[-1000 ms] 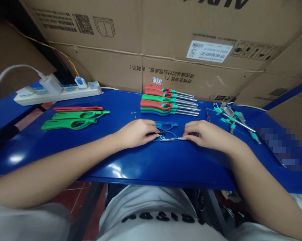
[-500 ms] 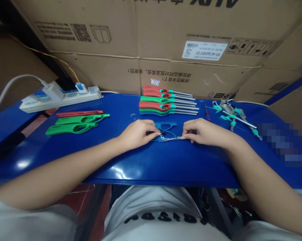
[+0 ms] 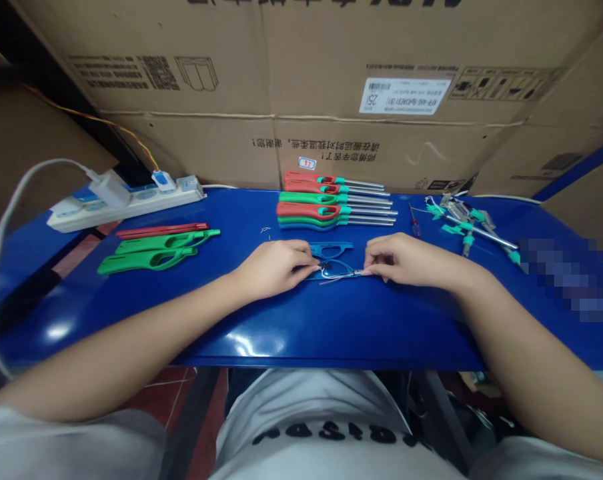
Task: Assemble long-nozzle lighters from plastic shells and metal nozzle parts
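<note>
Blue lighter-handle half [image 3: 342,263] lies on the counter [image 3: 281,327] between my hands, long axis left to right, left hand [image 3: 277,268] with fingers pinched on a dark part [image 3: 325,265] beside white wire [image 3: 331,276], right hand [image 3: 405,260] with fingers pinched at its narrow end, neither clearly nearer.

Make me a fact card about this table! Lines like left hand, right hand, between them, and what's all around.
Left hand: pinching by a black bit on thin wires
Right hand: pinching at the wires' other end
Between them: near blue piece; far blue piece behind it
Behind: lighters, box
Right side: screwdriver, loose parts
Left side: green handles, red handles, power strip
</note>
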`<action>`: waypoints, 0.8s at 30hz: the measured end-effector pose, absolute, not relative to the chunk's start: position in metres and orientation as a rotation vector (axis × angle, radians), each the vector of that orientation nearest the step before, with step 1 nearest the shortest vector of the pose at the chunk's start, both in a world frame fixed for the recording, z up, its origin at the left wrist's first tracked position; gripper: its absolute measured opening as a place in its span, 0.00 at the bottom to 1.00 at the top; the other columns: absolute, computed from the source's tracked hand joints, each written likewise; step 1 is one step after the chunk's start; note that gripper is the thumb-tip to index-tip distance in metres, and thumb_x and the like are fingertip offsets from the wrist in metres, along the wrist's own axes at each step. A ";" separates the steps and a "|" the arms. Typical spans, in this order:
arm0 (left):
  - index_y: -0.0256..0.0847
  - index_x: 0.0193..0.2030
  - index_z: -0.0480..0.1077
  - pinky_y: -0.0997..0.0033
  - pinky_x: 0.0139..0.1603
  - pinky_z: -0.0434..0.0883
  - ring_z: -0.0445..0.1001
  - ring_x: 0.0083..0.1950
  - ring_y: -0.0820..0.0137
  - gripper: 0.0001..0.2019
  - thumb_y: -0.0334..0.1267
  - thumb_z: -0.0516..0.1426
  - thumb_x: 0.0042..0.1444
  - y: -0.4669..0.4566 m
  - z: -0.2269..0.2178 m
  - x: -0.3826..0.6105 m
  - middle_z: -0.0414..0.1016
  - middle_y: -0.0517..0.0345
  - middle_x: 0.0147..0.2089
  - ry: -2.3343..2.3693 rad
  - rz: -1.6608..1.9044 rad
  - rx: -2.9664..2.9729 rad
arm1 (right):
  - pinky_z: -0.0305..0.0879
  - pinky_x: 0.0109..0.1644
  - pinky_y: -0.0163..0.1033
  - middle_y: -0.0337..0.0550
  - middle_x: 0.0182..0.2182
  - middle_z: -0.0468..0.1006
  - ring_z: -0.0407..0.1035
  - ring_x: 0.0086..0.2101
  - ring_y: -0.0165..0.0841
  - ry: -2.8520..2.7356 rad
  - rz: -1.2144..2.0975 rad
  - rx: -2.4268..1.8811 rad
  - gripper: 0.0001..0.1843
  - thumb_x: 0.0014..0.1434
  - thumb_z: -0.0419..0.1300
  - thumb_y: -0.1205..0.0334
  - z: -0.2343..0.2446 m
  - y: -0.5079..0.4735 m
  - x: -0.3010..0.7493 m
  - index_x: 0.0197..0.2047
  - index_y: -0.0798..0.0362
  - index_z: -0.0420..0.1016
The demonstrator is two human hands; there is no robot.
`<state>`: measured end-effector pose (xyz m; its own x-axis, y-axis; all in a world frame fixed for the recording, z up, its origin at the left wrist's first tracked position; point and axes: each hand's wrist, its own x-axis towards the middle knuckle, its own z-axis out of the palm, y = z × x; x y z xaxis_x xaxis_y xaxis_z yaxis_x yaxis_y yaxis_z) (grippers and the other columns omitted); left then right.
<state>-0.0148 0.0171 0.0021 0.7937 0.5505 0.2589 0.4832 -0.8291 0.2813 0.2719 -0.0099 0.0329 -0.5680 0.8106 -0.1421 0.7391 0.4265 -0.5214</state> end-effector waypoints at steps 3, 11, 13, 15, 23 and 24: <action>0.43 0.46 0.81 0.73 0.37 0.70 0.80 0.42 0.69 0.14 0.42 0.53 0.70 0.014 0.006 -0.016 0.80 0.56 0.44 0.837 0.439 2.858 | 0.63 0.33 0.36 0.42 0.29 0.78 0.71 0.28 0.31 -2.547 0.823 -1.395 0.10 0.62 0.57 0.59 0.032 -0.009 0.272 0.32 0.53 0.76; 0.43 0.55 0.77 0.70 0.37 0.72 0.80 0.42 0.66 0.17 0.43 0.50 0.71 0.005 0.019 -0.017 0.79 0.53 0.48 0.823 0.218 3.050 | 0.62 0.34 0.37 0.43 0.30 0.78 0.70 0.29 0.32 -2.562 0.782 -1.376 0.10 0.62 0.57 0.58 0.030 -0.008 0.273 0.32 0.52 0.76; 0.42 0.55 0.77 0.70 0.38 0.72 0.80 0.43 0.66 0.17 0.43 0.50 0.71 0.005 0.019 -0.017 0.78 0.52 0.48 0.812 0.208 3.068 | 0.61 0.34 0.37 0.43 0.30 0.78 0.69 0.29 0.32 -2.562 0.777 -1.365 0.10 0.62 0.57 0.58 0.029 -0.008 0.273 0.31 0.52 0.75; 0.42 0.56 0.76 0.70 0.39 0.73 0.80 0.44 0.65 0.17 0.45 0.51 0.71 0.005 0.019 -0.017 0.78 0.51 0.48 0.801 0.196 3.070 | 0.61 0.34 0.37 0.43 0.30 0.78 0.69 0.29 0.32 -2.567 0.780 -1.363 0.10 0.61 0.57 0.59 0.029 -0.008 0.273 0.31 0.52 0.75; 0.44 0.58 0.76 0.70 0.40 0.73 0.80 0.45 0.64 0.16 0.45 0.56 0.68 0.006 0.021 -0.018 0.78 0.53 0.51 0.839 0.167 2.986 | 0.60 0.33 0.37 0.43 0.31 0.78 0.69 0.30 0.33 -2.557 0.810 -1.380 0.10 0.61 0.57 0.59 0.029 -0.008 0.274 0.32 0.52 0.75; 0.44 0.57 0.76 0.70 0.40 0.73 0.80 0.45 0.64 0.16 0.45 0.57 0.67 0.006 0.021 -0.018 0.78 0.54 0.51 0.861 0.175 2.967 | 0.60 0.33 0.37 0.43 0.31 0.78 0.69 0.30 0.33 -2.557 0.814 -1.382 0.09 0.61 0.56 0.59 0.029 -0.008 0.274 0.32 0.52 0.75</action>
